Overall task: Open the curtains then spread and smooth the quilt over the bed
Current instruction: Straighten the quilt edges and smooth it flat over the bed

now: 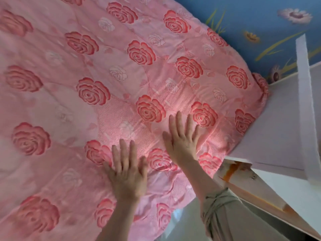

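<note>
Blue flowered surface (251,18) top right; white panel (281,122) at right; orange-streaked board (243,176) below; pale floor (184,226).

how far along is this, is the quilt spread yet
Done: the pink rose quilt lies spread out wide. In hand: the left hand and right hand press flat on it, smoothing. Left: wrinkles by the hands, and the blue sheet is bare at the far corner. The curtains are out of view.

left grip (127,173): flat, splayed | right grip (182,141): flat, splayed, farther forward
</note>
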